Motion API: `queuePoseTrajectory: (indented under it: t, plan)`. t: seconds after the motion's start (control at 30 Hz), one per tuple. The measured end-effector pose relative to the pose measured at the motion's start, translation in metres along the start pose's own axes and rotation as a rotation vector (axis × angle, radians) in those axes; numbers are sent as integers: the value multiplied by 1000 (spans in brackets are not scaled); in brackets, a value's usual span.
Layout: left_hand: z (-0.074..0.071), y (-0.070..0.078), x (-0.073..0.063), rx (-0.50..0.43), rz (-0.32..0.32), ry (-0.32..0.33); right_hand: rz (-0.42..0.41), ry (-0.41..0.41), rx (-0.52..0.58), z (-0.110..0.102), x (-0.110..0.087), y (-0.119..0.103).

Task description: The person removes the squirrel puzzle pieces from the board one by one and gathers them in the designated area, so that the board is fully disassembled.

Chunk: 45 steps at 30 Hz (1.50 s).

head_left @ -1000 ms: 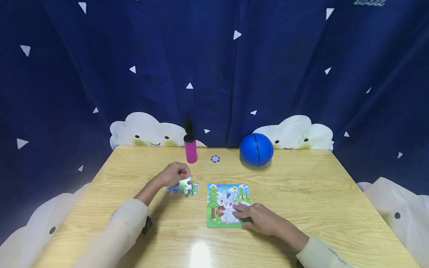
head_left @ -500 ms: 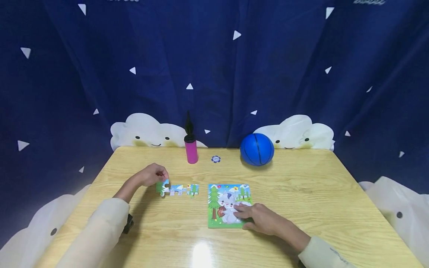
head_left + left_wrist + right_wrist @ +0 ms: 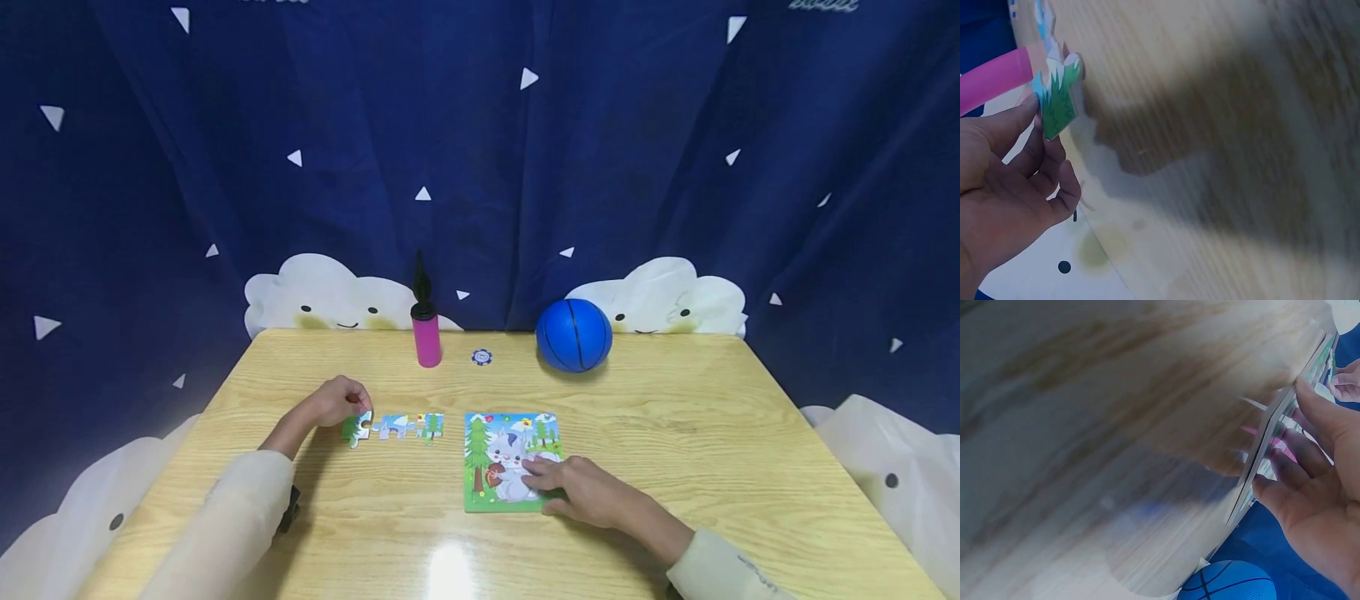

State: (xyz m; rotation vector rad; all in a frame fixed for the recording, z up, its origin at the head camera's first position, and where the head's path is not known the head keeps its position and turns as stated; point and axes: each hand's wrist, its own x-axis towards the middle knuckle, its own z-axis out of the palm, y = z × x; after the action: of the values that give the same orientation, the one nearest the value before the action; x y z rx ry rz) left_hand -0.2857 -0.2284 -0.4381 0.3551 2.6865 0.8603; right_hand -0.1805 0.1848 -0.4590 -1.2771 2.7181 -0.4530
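Observation:
My left hand (image 3: 336, 402) pinches a green and blue jigsaw piece (image 3: 352, 427) between thumb and fingers, at the left end of a short row of pieces. In the left wrist view the piece (image 3: 1059, 103) stands tilted on edge, its green corner towards the camera. Right of it on the table lie a purple-blue jigsaw piece (image 3: 395, 427) and one with a tree (image 3: 431, 425), side by side. A square squirrel puzzle board (image 3: 477, 462) lies flat further right. My right hand (image 3: 581, 490) rests on its right side, fingers extended over the picture, thumb at the edge (image 3: 1297, 387).
Behind the pieces stands a pink cylinder (image 3: 428, 340) with a black pointed top. A blue and white poker chip (image 3: 482, 357) lies near it. A blue basketball (image 3: 573, 336) sits at the back of the wooden table (image 3: 675, 433), before a dark blue curtain (image 3: 480, 167).
My left hand has carried the jigsaw piece left from above the row to its left end, then lowered it slightly. My right hand has stayed on the puzzle board.

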Motion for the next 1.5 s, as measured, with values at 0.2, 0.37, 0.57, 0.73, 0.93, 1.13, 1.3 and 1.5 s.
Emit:
queuePoseTrajectory:
  t: [0.2,0.37,0.57,0.73,0.93,1.13,1.3,1.5]
  plan:
    - [5,1,2,3,-29,6,11,-6,-1,0,-1,-1]
    - [6,-2,3,25,-35,19,23,-12,10,-1,0,-2]
    - [5,-3,3,13,-31,34,18,-12,4,1,0,-1]
    - [5,2,3,-27,-13,25,8,2,-4,2,-2,-1]
    - [6,21,5,-58,26,-1,-16,32,-81,0,-3,-4]
    - [15,47,12,-1,105,44,-49,71,-141,-3,-8,-9]
    - [34,76,18,-6,202,14,-32,87,-142,-6,-14,-9]
    - [61,110,31,-53,233,-60,9,83,-123,-7,-24,-5]
